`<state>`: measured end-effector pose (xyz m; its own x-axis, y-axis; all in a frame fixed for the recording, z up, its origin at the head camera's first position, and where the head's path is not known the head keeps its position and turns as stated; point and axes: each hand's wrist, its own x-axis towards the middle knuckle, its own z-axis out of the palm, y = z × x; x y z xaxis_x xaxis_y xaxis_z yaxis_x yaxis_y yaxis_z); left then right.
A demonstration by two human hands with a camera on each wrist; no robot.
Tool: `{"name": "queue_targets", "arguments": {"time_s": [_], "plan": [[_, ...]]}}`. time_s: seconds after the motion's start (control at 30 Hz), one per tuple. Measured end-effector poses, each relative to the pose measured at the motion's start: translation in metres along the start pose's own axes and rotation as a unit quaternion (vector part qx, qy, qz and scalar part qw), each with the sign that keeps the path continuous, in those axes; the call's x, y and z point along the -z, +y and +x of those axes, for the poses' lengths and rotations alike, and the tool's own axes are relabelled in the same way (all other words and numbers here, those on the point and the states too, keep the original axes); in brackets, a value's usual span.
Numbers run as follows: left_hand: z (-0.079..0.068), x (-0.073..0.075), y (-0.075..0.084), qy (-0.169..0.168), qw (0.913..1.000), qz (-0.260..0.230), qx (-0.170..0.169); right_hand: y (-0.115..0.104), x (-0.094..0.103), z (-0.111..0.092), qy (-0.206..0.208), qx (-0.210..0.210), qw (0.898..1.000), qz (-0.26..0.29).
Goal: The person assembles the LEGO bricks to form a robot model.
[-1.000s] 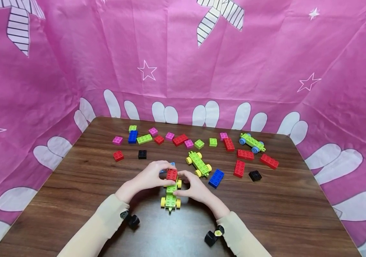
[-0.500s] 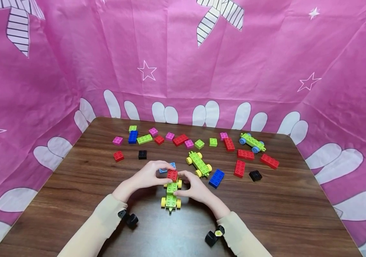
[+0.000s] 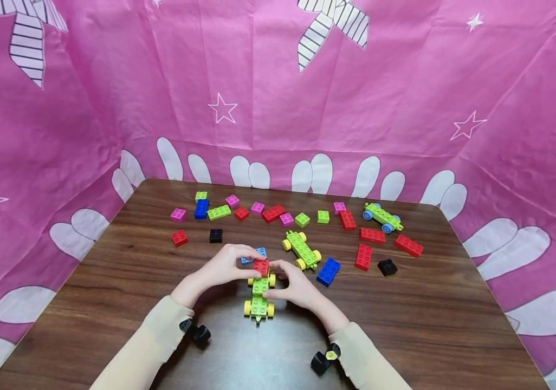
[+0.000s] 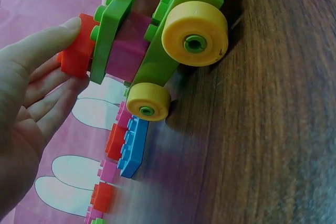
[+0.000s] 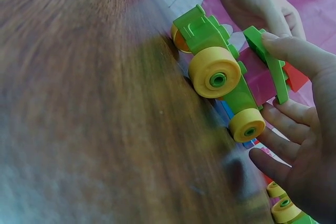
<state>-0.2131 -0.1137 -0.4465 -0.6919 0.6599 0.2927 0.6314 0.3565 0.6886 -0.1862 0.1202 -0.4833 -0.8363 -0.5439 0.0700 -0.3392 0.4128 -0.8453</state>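
Observation:
In front of me a lime-green wheeled base (image 3: 259, 307) with yellow wheels stands on the table. A pink brick (image 4: 128, 48) sits on it, topped by a thin lime-green brick (image 5: 273, 66) that juts past the pink one. My left hand (image 3: 221, 266) pinches a small red brick (image 3: 261, 267) between thumb and fingers, at the far end of the thin green brick's top. From the other side my right hand (image 3: 298, 285) grips the thin green brick, thumb on its near edge and fingers at its far end. A light-blue brick (image 3: 260, 252) lies just behind, partly covered by the left hand.
A second yellow-wheeled base (image 3: 302, 249) lies behind the right hand, with a dark-blue brick (image 3: 328, 271) nearby. A blue-wheeled base (image 3: 383, 216) stands far right. Several loose bricks spread across the back, including a black brick (image 3: 216, 235) and a red brick (image 3: 363, 256).
My left hand has shifted slightly, lowering the red brick a little toward me and uncovering more of the light-blue brick. My right hand has stayed in place.

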Motion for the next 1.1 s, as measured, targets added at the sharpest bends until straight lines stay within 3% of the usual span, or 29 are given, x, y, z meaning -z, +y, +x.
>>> {"name": "queue_targets", "arguments": {"time_s": [0.4,1.1], "plan": [[0.002,0.0,0.004,-0.001,0.9999,0.004,0.015,0.001,-0.001,0.0,0.0,0.001,1.0,-0.002],[0.018,0.012,0.019,-0.072,0.9928,0.006,0.095,0.0,0.0,-0.001,-0.001,0.004,1.0,-0.001]]}}
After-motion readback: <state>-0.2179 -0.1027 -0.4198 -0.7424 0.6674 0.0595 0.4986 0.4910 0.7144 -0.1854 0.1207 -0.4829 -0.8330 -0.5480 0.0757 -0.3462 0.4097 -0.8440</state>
